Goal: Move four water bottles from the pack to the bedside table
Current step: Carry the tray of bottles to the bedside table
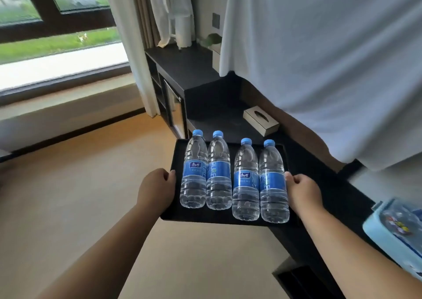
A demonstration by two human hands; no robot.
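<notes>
Window (57, 36): far left of my view, with grass outside.
Left hand (157, 188): I see it gripping the left rim of the black tray (228, 220), thumb on top, the other fingers hidden beneath.
Water bottles (218, 172): four stand upright in a row on the tray, blue caps on, as two touching pairs.
Tissue box (260, 120): beyond the tray, on the dark table (319, 184).
Right hand (303, 189): gripping the tray's right rim, thumb on top.
Tray position: its right part overlaps the table; I cannot tell whether it rests there.
Light blue case (397, 232): far right.
</notes>
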